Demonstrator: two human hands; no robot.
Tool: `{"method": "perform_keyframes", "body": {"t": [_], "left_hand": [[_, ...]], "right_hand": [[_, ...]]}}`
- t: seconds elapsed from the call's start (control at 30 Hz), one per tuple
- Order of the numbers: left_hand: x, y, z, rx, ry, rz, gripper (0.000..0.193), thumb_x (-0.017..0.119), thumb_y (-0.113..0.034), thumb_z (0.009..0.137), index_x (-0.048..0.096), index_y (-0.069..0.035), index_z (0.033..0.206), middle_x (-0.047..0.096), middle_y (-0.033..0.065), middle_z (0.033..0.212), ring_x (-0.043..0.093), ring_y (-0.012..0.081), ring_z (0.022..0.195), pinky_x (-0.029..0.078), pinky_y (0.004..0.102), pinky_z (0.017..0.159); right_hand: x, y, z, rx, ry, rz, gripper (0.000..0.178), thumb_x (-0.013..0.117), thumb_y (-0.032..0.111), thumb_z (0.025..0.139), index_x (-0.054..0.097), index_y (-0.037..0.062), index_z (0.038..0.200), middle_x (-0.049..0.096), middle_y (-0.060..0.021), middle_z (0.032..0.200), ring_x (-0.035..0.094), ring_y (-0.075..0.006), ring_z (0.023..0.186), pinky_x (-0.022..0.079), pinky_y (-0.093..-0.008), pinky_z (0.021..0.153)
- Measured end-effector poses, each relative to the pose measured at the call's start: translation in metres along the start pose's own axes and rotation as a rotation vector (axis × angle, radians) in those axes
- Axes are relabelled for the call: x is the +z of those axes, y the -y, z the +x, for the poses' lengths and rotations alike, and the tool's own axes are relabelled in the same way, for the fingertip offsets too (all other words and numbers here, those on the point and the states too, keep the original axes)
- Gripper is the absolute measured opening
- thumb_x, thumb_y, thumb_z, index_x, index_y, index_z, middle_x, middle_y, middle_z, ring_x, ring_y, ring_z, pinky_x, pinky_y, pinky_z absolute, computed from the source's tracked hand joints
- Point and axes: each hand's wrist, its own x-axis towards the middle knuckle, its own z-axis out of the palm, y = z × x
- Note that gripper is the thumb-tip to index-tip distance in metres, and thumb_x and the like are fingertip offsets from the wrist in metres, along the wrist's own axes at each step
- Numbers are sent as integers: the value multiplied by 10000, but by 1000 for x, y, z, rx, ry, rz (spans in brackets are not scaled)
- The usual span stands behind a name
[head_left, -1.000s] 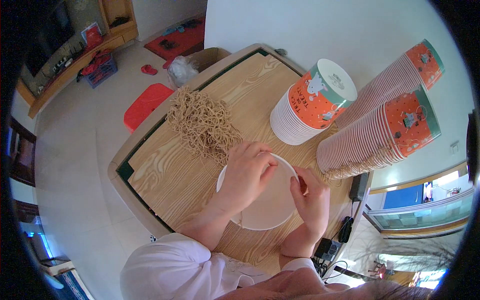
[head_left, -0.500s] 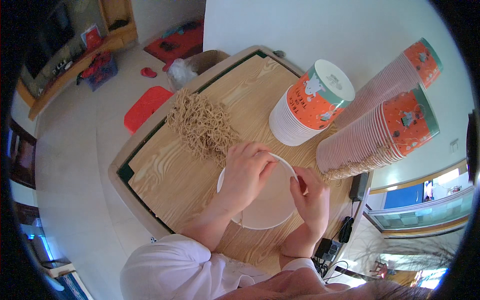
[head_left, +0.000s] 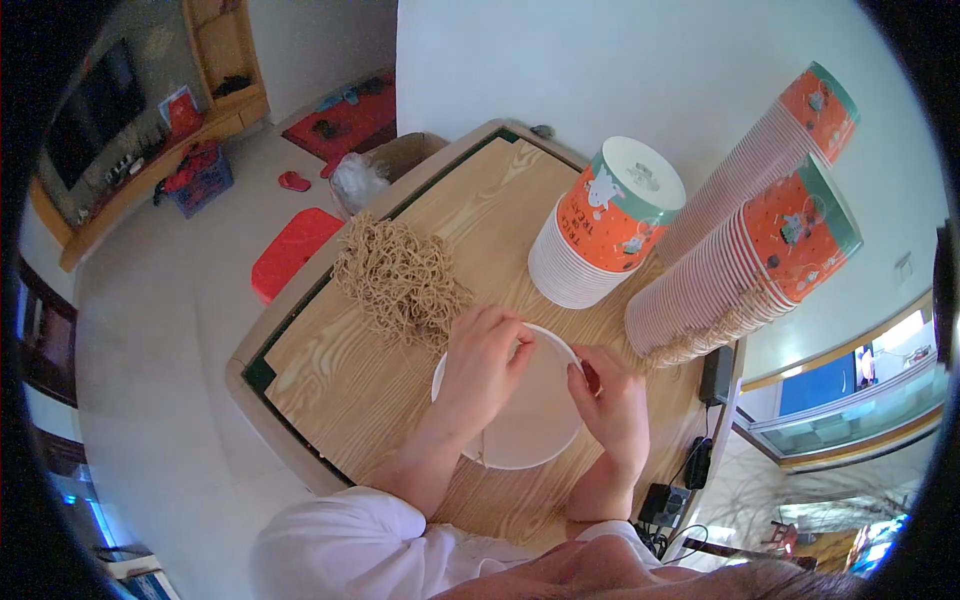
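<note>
A white paper bucket (head_left: 530,420) stands mouth up on the wooden table, between my two hands. My left hand (head_left: 487,358) reaches over its left side, fingers curled and pinched by the far rim; whatever lies between the fingertips is too small to make out. My right hand (head_left: 612,398) pinches the rim on the right with thumb and fingers. A short strand of tan cord (head_left: 483,450) hangs at the bucket's near rim. Just beyond my left hand lies a loose heap of tan cords (head_left: 400,280).
Upside-down stacks of orange and green printed paper buckets (head_left: 605,225) stand at the far right, with more tan cords (head_left: 715,325) lying along the nearest stack (head_left: 740,255). Black power adapters (head_left: 663,505) sit at the right edge. A red stool (head_left: 295,250) is left of the table (head_left: 330,400).
My left fingertips have drawn slightly back from the far rim. My right hand stays at the right rim. The whole view has shifted a little.
</note>
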Motion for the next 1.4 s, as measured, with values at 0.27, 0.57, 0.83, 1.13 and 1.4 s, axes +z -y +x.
{"method": "perform_keyframes", "body": {"t": [0.27, 0.57, 0.83, 1.13, 1.4], "left_hand": [[-8, -8, 6, 34, -141, 52, 129, 727, -58, 703, 623, -86, 775, 603, 66, 920, 552, 271, 939, 437, 401, 834], [-12, -10, 1, -7, -40, -33, 155, 728, -57, 704, 626, -118, 803, 638, 4, 779, 581, 249, 818, 414, 395, 794], [2, -11, 1, -56, -50, -131, 155, 738, -44, 693, 622, -99, 780, 646, 31, 821, 578, 256, 836, 432, 400, 794], [-2, -11, 3, 32, -99, 48, 189, 766, -66, 667, 603, -107, 752, 528, 75, 1109, 471, 322, 1094, 385, 469, 902], [-2, -13, 3, 45, -32, 43, 210, 794, -80, 652, 592, -81, 709, 573, 69, 1139, 496, 313, 1137, 403, 444, 951]], "right_hand": [[2, -2, 2, 6, -7, 11, 185, 634, 89, 823, 644, 50, 1004, 595, -116, 763, 621, -248, 602, 492, -355, 536], [1, -2, 1, 21, -67, 53, 202, 633, 37, 818, 654, 2, 1016, 591, -105, 748, 571, -160, 584, 456, -274, 537], [-7, -4, -1, 21, -89, 34, 203, 638, 37, 812, 657, 6, 1012, 588, -96, 734, 562, -153, 564, 453, -271, 529], [-4, -1, -1, -15, -74, 33, 205, 643, 32, 798, 660, 13, 1002, 572, -92, 721, 550, -156, 548, 445, -280, 521], [-4, 4, 0, -12, -53, 47, 208, 642, 21, 795, 650, 8, 1002, 568, -94, 735, 554, -161, 557, 446, -273, 523]]}}
